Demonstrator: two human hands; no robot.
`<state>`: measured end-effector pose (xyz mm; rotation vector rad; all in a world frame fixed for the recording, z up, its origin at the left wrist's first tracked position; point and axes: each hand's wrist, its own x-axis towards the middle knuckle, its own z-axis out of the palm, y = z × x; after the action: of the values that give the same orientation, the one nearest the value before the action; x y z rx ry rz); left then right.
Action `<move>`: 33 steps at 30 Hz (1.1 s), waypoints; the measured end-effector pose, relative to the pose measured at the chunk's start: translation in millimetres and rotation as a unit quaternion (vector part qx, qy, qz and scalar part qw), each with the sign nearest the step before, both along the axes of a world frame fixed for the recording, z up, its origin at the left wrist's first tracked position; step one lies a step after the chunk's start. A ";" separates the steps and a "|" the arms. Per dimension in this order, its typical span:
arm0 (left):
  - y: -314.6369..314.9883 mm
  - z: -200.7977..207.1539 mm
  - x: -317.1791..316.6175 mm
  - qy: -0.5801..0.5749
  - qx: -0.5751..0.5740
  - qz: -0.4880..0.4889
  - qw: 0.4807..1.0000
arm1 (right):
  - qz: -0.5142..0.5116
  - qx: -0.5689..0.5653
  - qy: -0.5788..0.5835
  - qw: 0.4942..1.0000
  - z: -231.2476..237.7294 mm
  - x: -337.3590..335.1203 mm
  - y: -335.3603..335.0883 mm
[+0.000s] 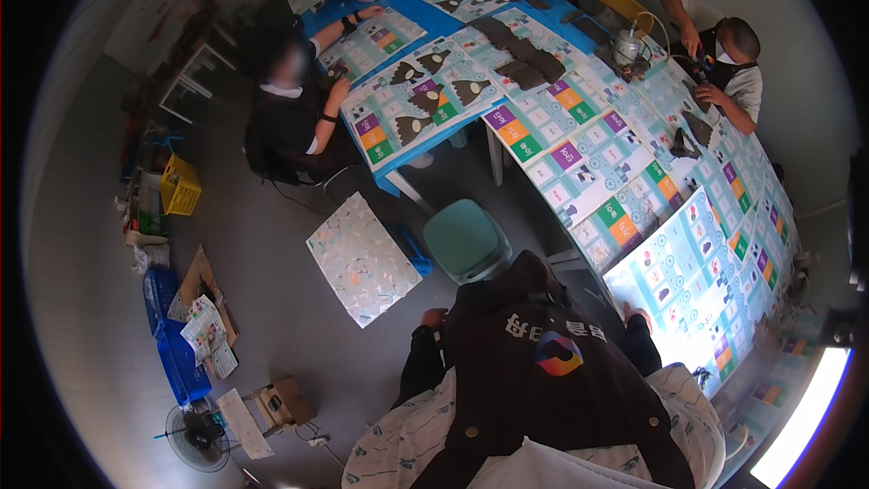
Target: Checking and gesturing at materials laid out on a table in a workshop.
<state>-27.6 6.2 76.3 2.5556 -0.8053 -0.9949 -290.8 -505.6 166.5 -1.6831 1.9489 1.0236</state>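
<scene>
My left hand (434, 318) is low beside my dark apron (543, 344), above the floor; it is small in view and its fingers are not clear. My right hand (638, 317) is at the near edge of a colourful printed sheet (674, 249) on the table. Whether its fingers grip the sheet or just touch it, I cannot tell. Glare washes out part of this sheet. Farther along the table lie dark, fan-shaped pieces (695, 129) and a stack of dark flat pieces (531, 68).
A green stool (463, 237) and a speckled board-topped stand (364, 258) are in front of me. A seated person (294, 109) handles pieces at the left table; another person (731, 59) works at the far right. A fan (197, 439) and blue bins (176, 353) stand at left.
</scene>
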 end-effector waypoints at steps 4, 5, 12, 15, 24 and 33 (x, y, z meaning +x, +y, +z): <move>-4.6 -4.3 4.2 -0.001 -0.001 -0.009 1.000 | -0.011 -0.013 0.003 1.000 3.3 -3.3 2.5; -5.1 -5.9 5.2 -0.006 -0.005 -0.013 1.000 | -0.012 -0.014 0.003 1.000 3.4 -3.8 2.2; 1.3 -9.0 2.6 0.004 -0.013 0.011 1.000 | 0.003 -0.010 -0.001 1.000 6.5 2.8 3.2; -5.1 -11.8 5.8 -0.005 -0.006 -0.014 1.000 | 0.010 -0.013 -0.017 1.000 9.6 -2.8 4.0; -4.6 -15.8 7.8 0.011 -0.002 -0.021 1.000 | -0.008 0.007 -0.006 1.000 2.7 -3.3 -1.3; -4.1 -14.2 7.9 0.001 -0.011 -0.020 1.000 | 0.005 -0.017 -0.025 1.000 0.0 -5.2 0.5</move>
<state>-19.7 2.2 62.2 2.5293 -0.8641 -0.9964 -296.0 -505.1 166.5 -1.7205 1.9397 0.9485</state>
